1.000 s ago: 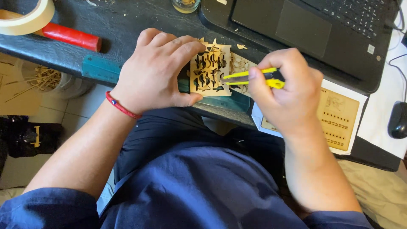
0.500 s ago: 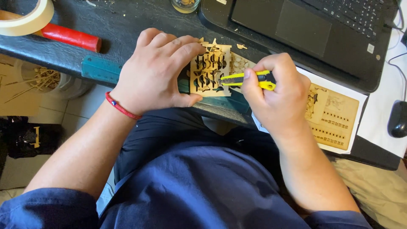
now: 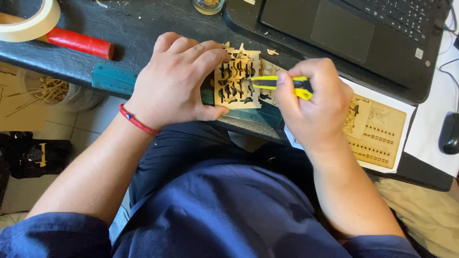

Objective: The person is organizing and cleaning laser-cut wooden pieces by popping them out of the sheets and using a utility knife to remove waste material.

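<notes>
My left hand (image 3: 178,81) presses a small laser-cut wooden sheet (image 3: 237,79) with several cut-out holes against the edge of the dark desk (image 3: 143,28), fingers over its left side and thumb under it. My right hand (image 3: 313,105) grips a yellow and black utility knife (image 3: 277,83), whose tip rests on the sheet's right part. A red bracelet (image 3: 136,121) circles my left wrist.
A black laptop (image 3: 349,28) lies at the top right. Another wooden sheet (image 3: 377,131) rests on white paper at right, by a computer mouse (image 3: 449,134). A tape roll (image 3: 28,21), a red-handled tool (image 3: 79,43) and a teal ruler (image 3: 112,80) lie at left.
My right hand has slid left along the sheet with the knife, uncovering more of the wooden sheet at right. My left hand has stayed in place.
</notes>
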